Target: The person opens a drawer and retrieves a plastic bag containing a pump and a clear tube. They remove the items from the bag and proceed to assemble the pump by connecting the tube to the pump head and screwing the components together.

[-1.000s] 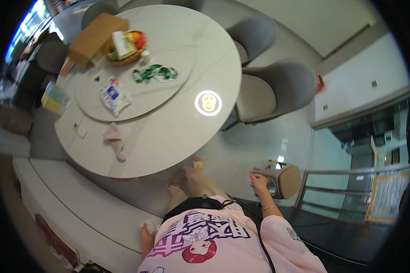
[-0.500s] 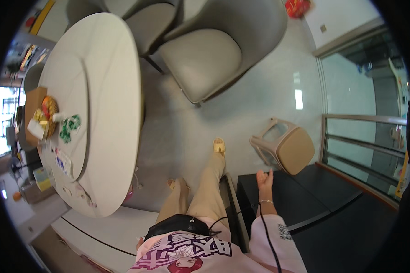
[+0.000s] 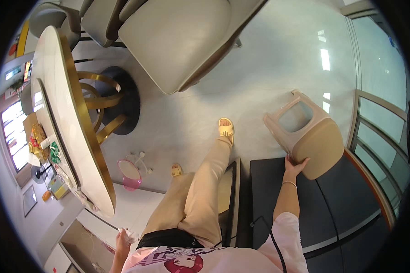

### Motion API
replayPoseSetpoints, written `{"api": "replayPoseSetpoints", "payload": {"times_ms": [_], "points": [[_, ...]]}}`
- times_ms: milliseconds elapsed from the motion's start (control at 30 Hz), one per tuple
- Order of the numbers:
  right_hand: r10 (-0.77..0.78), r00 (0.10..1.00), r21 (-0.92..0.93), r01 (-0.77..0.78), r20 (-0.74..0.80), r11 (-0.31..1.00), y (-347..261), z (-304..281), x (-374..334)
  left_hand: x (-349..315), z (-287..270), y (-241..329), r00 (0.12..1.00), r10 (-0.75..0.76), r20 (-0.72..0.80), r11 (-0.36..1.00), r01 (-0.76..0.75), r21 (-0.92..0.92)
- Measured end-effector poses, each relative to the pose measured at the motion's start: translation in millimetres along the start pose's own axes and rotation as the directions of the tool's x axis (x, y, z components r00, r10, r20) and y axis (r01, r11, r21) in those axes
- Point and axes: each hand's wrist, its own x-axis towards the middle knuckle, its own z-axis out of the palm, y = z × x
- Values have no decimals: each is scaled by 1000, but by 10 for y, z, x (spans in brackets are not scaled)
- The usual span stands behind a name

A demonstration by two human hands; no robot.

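My right hand [image 3: 295,167] is at the near edge of a beige plastic stool [image 3: 321,145]. Its thumb lies against the tan seat and the other fingers curl at the side of the frame, partly hidden. The stool has an open loop between its legs and stands by the dark cabinet. Low at the left, my left hand [image 3: 122,240] is closed round a crumpled white tissue [image 3: 131,236]. Part of that hand is out of sight beside my shirt.
A round white table [image 3: 73,136] with gold legs stands at the left, a grey chair [image 3: 177,41] ahead. A pink-and-white child's seat [image 3: 130,175] is on the floor. Black cabinet tops [image 3: 278,195] lie under my right arm, with a glass railing [image 3: 378,123] beyond.
My right hand has reached forward and taken hold of the stool's seat edge. My left hand has come into view with the tissue. The view has shifted, so the table now appears edge-on.
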Motion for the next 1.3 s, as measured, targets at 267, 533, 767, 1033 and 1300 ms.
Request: {"api": "replayPoseSetpoints", "payload": {"times_ms": [267, 533, 767, 1033, 1300], "points": [[-30, 966, -313, 112, 257, 943, -421, 705, -24, -120, 478, -177, 999, 11, -52, 986, -20, -164], [78, 433, -427, 816, 898, 390, -498, 1345, -879, 235, 494, -869, 986, -156, -58, 825, 98, -557], [641, 484, -741, 638, 596, 207, 1563, 1021, -2509, 909, 642, -1823, 971, -234, -52, 521, 80, -850], [788, 461, -408, 864, 407, -295, 2967, 349, -3780, 1386, 867, -2379, 937, -347, -38, 68, -15, -998], [840, 453, -107, 891, 300, -442, 3297, 123, -4232, 1369, 648, -2212, 937, -349, 13, -246, -78, -966]]}}
